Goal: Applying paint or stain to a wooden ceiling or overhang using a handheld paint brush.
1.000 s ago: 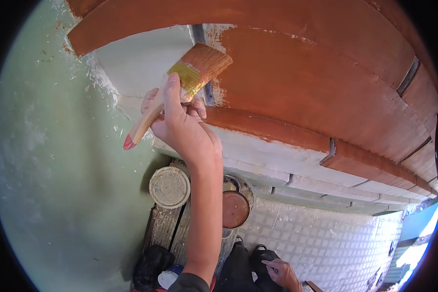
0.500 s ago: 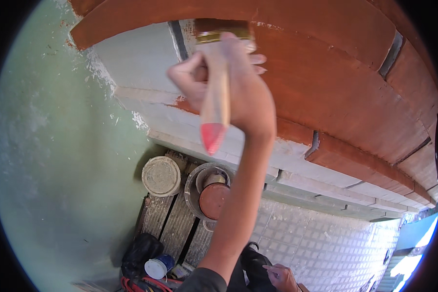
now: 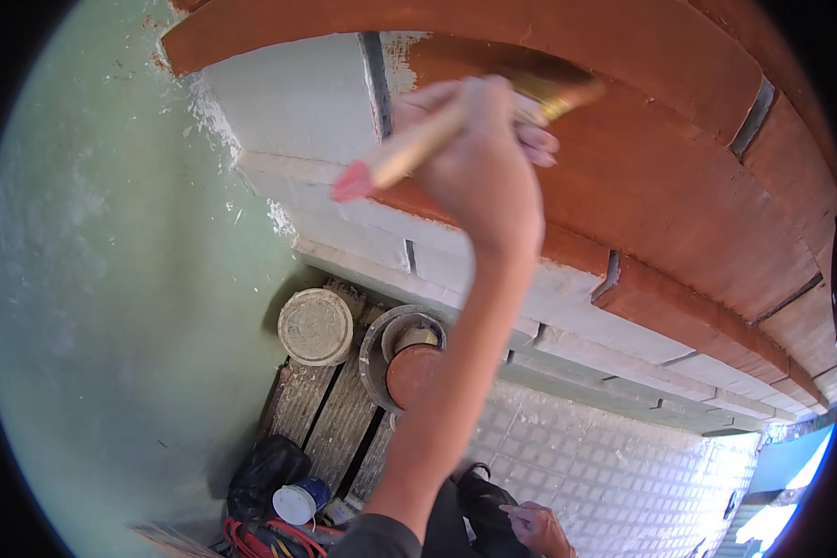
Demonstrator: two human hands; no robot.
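One hand, the right hand (image 3: 488,172), clamped on paintbrush (image 3: 474,126): keep bristles flat against ledge (image 3: 623,186); left hand (image 3: 535,525) low, loosely open.

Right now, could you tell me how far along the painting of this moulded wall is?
Done: the upper bands are red-brown. In hand: the right hand holds the paintbrush at the paint edge. Left: the white section and lower ledges.

Round pale lid (image 3: 315,325) lying flat on slatted wooden pallet (image 3: 330,423). Just beside it, open paint bucket (image 3: 405,358), reddish-brown inside. Lower down: black bag (image 3: 265,474), small blue-and-white cup (image 3: 299,502), red cables (image 3: 256,541). Pale green wall (image 3: 93,279) left, patterned tile floor (image 3: 604,474) right.
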